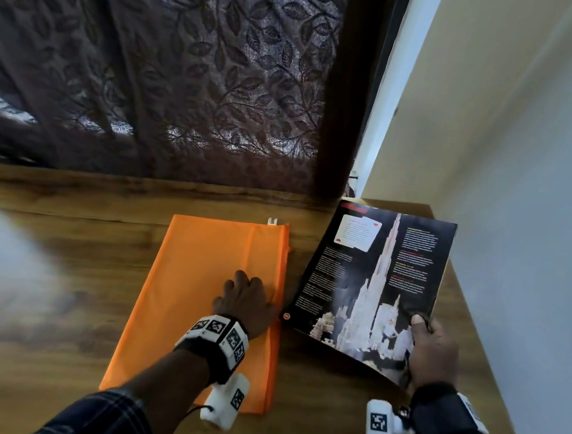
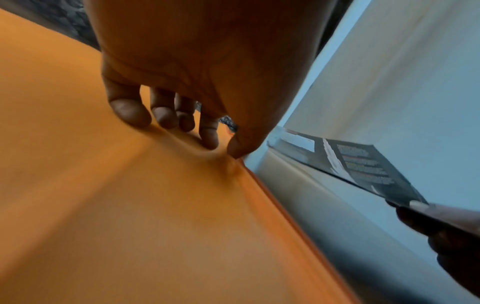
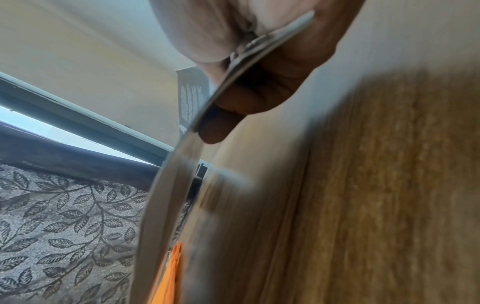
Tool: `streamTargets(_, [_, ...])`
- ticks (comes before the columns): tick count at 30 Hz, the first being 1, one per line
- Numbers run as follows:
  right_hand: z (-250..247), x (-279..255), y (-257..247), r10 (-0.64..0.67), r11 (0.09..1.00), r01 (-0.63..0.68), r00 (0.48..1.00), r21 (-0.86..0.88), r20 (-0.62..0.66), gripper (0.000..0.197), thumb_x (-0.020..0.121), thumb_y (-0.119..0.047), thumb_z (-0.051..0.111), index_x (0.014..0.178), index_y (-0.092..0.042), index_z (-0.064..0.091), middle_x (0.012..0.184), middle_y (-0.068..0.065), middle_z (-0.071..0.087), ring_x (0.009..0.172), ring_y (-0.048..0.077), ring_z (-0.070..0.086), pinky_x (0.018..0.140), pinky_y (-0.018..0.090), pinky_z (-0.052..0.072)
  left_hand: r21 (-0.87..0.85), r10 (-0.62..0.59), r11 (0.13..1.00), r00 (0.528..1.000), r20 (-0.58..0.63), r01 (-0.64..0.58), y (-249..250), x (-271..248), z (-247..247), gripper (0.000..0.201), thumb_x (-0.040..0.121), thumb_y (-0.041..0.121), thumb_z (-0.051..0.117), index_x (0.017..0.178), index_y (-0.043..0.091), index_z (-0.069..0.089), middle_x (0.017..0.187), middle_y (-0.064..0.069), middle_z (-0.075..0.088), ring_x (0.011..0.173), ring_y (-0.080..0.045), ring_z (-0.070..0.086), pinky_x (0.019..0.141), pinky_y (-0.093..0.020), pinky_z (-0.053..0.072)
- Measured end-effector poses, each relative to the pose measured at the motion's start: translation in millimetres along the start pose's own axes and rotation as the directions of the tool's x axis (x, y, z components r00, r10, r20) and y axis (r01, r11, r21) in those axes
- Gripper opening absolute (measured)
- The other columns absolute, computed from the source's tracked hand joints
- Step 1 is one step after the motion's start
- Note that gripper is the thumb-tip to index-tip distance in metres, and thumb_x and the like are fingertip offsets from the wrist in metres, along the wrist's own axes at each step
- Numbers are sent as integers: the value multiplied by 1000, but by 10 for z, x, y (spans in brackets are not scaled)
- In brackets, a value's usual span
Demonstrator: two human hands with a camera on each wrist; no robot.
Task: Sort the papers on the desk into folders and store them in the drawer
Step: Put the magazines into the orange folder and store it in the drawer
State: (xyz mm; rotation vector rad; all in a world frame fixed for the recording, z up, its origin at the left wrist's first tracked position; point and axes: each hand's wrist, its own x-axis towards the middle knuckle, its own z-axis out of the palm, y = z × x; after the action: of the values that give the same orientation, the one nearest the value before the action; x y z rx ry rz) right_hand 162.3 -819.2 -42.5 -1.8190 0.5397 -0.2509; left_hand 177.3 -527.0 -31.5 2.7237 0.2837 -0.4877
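Observation:
An orange folder lies flat on the wooden desk. My left hand rests on it near its right edge, knuckles up. In the left wrist view the left hand has bent fingertips on the orange folder. Its thumb is at the folder's edge, where the cover puckers. To the right, my right hand holds a dark glossy page with a skyscraper picture by its near right corner, tilted above the desk. In the right wrist view the right hand pinches the page, thumb above, fingers below.
A dark leaf-patterned curtain hangs behind the desk. A pale wall runs along the desk's right side. A small white tab shows at the folder's far edge. Bare wood lies left of the folder.

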Motion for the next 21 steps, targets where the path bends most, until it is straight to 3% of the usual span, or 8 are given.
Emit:
streamTargets(7, [-47, 39, 68, -35, 999, 34, 998, -19, -50, 13, 98, -16, 57, 88, -15, 65, 84, 17, 71, 87, 44, 65, 76, 47, 54, 146, 60, 988, 998, -27, -56, 27, -14, 53, 48, 95, 50, 42, 120, 11, 52, 129, -8, 35, 117, -33, 42, 87, -53, 49])
streamTargets(11, [-21, 22, 24, -41, 999, 41, 998, -3, -52, 12, 98, -16, 57, 90, -18, 66, 83, 12, 70, 89, 42, 66, 77, 44, 54, -4, 96, 995, 994, -42, -96, -96, 23, -24, 37, 97, 39, 47, 111, 6, 55, 121, -13, 45, 114, -36, 47, 94, -47, 45])
streamTargets(15, [62, -32, -45, -32, 999, 33, 998, 30, -60, 16, 97, -23, 57, 85, -24, 68, 83, 6, 74, 82, 34, 70, 75, 47, 59, -234, 74, 967, 988, -136, -105, -246, -8, -79, 24, 95, 30, 55, 103, 8, 56, 107, -8, 46, 99, -38, 56, 81, -37, 41])
streamTargets(21, [269, -174, -137, -182, 983, 182, 983, -19, 3, 14, 98, -22, 56, 94, -21, 70, 80, 2, 71, 76, 26, 66, 68, 40, 55, -221, 127, 958, 959, -252, -185, -262, -91, -71, 16, 93, 22, 57, 100, 7, 59, 113, -11, 50, 85, -37, 59, 72, -35, 44])
